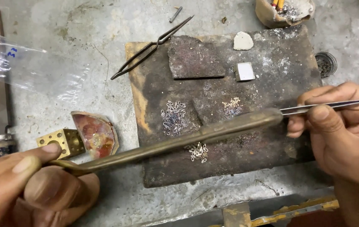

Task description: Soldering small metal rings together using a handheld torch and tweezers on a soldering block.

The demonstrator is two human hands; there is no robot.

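Clearly, left hand (28, 189) fingers (23, 164) pinch the brass pipe's (196, 136) near end.

A jeweller's soldering workshop.
Between the hands (36, 185) lies a scorched, blackened soldering block (267, 155) strewn with small silver wire links (173, 117); beyond it on the stained grey bench (61, 25) rest long dark tweezers (152, 47), and a drilled brass cube (63, 141) sits just above the left hand.

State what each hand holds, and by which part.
Left hand pinches the brass blowpipe at its near end; right hand holds the steel tweezers mid-shaft.
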